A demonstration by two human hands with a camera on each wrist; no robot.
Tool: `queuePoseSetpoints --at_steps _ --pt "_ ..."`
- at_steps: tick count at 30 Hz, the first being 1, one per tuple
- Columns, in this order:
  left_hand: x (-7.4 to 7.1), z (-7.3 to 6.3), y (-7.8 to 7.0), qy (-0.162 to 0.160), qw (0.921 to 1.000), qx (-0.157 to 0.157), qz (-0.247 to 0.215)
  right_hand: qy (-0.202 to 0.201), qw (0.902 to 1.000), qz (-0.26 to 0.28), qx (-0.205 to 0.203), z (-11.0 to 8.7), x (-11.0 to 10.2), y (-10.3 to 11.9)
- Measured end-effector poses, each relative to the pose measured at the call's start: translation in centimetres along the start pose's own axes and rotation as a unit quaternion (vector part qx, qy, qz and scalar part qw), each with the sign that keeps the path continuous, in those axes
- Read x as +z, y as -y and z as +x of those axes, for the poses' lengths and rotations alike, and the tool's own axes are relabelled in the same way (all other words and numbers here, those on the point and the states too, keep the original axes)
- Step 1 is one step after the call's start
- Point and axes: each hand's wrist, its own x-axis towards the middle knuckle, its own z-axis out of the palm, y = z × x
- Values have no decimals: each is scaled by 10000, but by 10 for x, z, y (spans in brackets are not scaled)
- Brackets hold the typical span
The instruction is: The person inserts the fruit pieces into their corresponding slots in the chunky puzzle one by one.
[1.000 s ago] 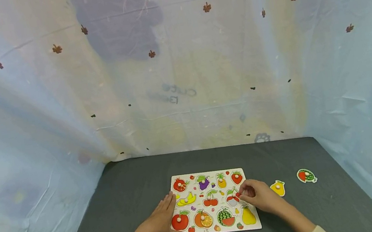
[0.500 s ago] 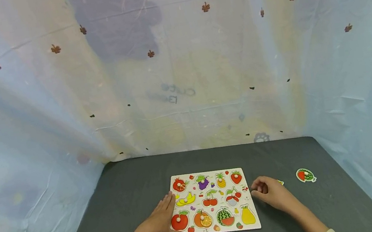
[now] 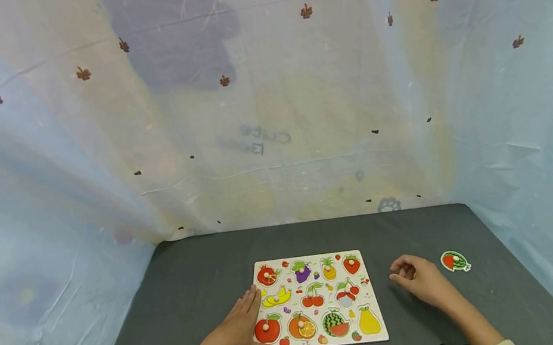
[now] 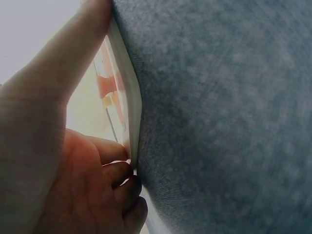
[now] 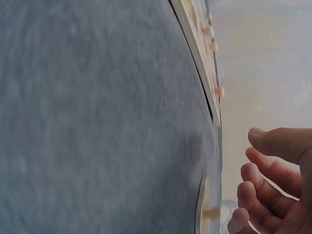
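A white fruit-puzzle board (image 3: 324,303) lies on the table, with knobbed pieces such as a half-filled cherry spot in its slots. My left hand (image 3: 241,326) rests along the board's left edge, thumb at the front corner; the left wrist view shows its fingertips (image 4: 127,187) against the board's side. To the right of the board, my right hand (image 3: 423,280) hovers with loosely bent fingers and nothing in them. A loose puzzle piece with a yellow knob (image 5: 210,213) lies below it, hidden behind the hand in the head view.
A watermelon puzzle piece (image 3: 455,261) lies on the dark grey tabletop (image 3: 205,268), right of my right hand. A pale patterned curtain (image 3: 266,108) encloses the table's back and sides.
My right hand has drawn back rightward from the board's cherry piece, now covering the yellow pear piece from the head view. My left hand keeps its place on the board.
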Motion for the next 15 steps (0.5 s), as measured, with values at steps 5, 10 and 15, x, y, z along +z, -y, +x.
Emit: queuePoseSetpoints --at_steps 5,10,15 --pt "1 0 0 -11 10000 2 -35 -115 9999 -66 20 1 -10 -9" --pt "1 0 0 13 10000 -2 -15 -188 9998 -8 64 2 -21 -21" --pt "2 1 1 5 10000 -19 33 -241 9991 -109 323 3 -31 -32"
